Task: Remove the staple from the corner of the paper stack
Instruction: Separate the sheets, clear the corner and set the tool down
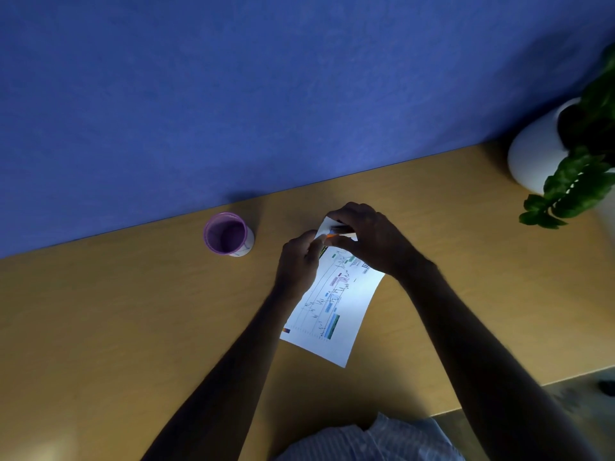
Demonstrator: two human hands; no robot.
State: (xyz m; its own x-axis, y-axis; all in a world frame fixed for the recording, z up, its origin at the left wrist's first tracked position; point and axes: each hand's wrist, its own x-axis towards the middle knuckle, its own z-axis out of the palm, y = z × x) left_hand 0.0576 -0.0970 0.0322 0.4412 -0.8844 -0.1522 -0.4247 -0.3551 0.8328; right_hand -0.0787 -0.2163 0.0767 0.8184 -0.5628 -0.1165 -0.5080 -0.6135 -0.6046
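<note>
Left of centre in the frame a purple cup (228, 235) stands open-mouthed on the desk (116, 311), well apart from the work and near the desk's far edge where it meets the blue wall (233, 78). Just right of it the left hand (298, 261) is closed in a pinch on the far corner of the paper stack (336, 307), the corner lifted and curled up off the desk. The right hand (369, 239), at the centre of the frame, is closed around a small dark tool with an orange tip (336, 231) pressed against that same corner; the staple itself is hidden between the fingers, so I cannot tell whether it is out. The step appears to be prying the staple, and it would go best with the left hand keeping the corner taut and flat while the tool works under the staple's crown rather than tearing sideways through the sheets. The rest of the stack lies flat toward the lower centre, its printed chart facing up. At the upper right a white pot (535, 151) with a leafy plant (579, 181) sits near the wall, well clear. Bare desk lies open on both sides of the forearms, and the near desk edge shows at lower right.
</note>
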